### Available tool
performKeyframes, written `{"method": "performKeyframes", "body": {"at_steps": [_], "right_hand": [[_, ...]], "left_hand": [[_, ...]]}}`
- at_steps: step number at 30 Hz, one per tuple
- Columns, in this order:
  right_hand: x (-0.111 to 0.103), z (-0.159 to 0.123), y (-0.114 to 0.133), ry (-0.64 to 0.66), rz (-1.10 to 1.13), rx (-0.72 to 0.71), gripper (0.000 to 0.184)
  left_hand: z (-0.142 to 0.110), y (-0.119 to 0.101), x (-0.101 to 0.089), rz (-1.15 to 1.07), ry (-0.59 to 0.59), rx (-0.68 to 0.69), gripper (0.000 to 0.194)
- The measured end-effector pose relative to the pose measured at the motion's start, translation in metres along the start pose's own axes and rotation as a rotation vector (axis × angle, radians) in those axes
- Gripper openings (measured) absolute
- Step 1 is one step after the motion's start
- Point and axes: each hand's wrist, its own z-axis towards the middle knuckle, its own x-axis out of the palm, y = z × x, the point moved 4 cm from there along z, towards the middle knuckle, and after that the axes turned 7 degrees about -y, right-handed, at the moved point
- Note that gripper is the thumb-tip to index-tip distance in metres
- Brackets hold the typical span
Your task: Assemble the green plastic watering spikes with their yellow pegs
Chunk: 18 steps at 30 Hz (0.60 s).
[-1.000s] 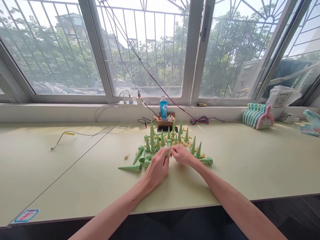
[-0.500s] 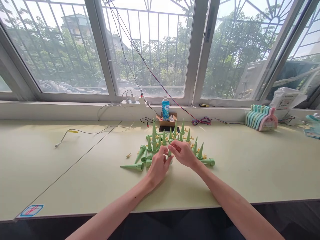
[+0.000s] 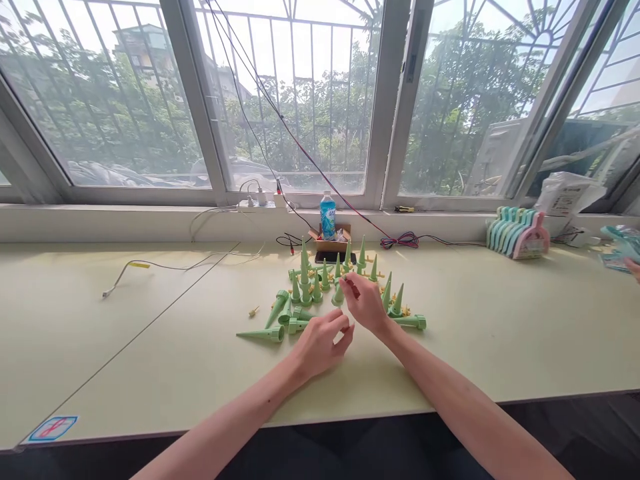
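My right hand (image 3: 364, 300) pinches the tip of a green watering spike (image 3: 339, 295), whose wide end points down among the others. Below and to the left, my left hand (image 3: 327, 339) has curled fingers with the thumb apart, and nothing shows between them. Several green watering spikes stand upright in a cluster (image 3: 305, 273), with small yellow fittings among them. Others lie on the table, such as a long spike (image 3: 263, 334) left of my left hand and a spike (image 3: 413, 322) beside my right wrist. A loose yellow fitting (image 3: 253, 312) lies at the left.
Behind the spikes are a dark phone (image 3: 334, 257) and a small cardboard box (image 3: 333, 246) with a blue bottle (image 3: 328, 217). A coiled cable (image 3: 400, 240) and pastel hangers (image 3: 517, 233) stand farther right. Another person's hand (image 3: 634, 268) shows at the right edge. A white cable (image 3: 165, 265) crosses the left.
My left hand has come away from the spike and moved down toward me. My right hand keeps the spike by its tip. Another person's hand has appeared at the right edge.
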Motion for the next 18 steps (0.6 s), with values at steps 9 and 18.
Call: {"method": "performKeyframes", "body": {"at_steps": [9,18], "right_hand": [[0.023,0.004,-0.009,0.071,-0.037,-0.072,0.029],[0.031,0.008,-0.019,0.088,-0.081,-0.017,0.025]], "left_hand": [[-0.002,-0.003,0.004,0.017,0.153,0.059,0.028],[-0.004,0.0,0.007,0.016,0.167,0.051,0.028]]}}
